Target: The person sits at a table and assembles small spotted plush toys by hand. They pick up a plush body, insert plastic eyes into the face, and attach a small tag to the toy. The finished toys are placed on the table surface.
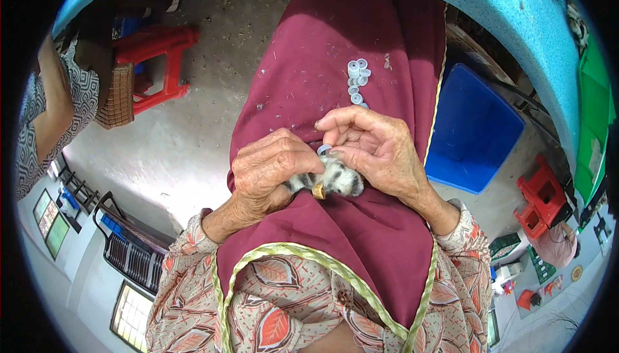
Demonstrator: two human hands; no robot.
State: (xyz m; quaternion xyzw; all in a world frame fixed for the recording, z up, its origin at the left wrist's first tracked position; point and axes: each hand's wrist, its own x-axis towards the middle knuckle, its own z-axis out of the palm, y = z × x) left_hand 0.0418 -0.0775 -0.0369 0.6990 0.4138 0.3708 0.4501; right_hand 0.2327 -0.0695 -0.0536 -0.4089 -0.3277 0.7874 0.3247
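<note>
A small black-and-white furry piece (343, 181), perhaps a plush toy, rests on my maroon apron (309, 76) at the lap. My left hand (274, 167) is closed round its left side. Thumb and forefinger of my right hand (380, 150) pinch a small translucent plastic ring-like cap (324, 150) at the top of the fur. A small gold-brown piece (318, 190) shows at the fur's near edge. Ahead of my hands, several translucent round plastic caps (356, 82) lie in a loose row on the apron.
A blue plastic bin (476, 127) stands to the right, below a curved light-blue surface (509, 11). Red stools (171, 63) are on the left and on the right. At the far left sits another person (55, 105), beside a brown woven basket (117, 95). A dark slatted bench (132, 256) is behind.
</note>
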